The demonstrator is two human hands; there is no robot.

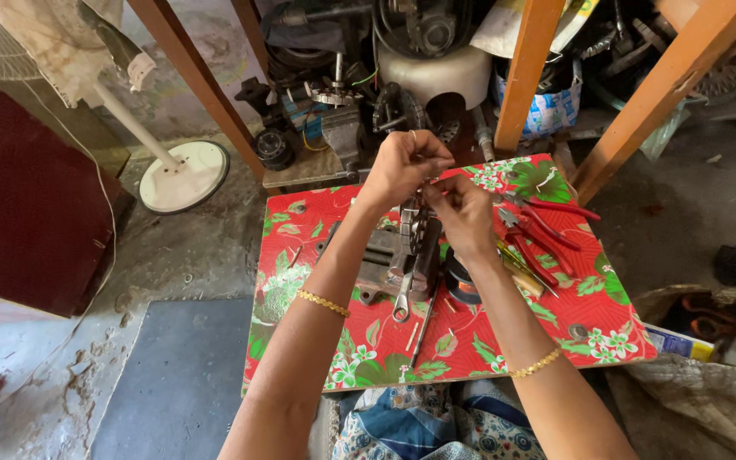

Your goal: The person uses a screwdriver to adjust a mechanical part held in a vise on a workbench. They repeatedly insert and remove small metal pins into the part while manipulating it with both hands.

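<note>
Bangles, one gold on each wrist, frame the near view. A spanner (403, 300) lies on the red floral board (317, 341) beside a grey metal assembly (398, 251). Above it, the left hand (402, 166) and right hand (462, 213) meet, fingertips pinched together on something too small to identify. Two red-handled pliers (547, 230) rest to the right. Beyond, a blue-and-white printed package (551, 111) sits under the shelf.

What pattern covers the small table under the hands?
The table cover is red with green leaves and white flowers, seen in the head view.
</note>
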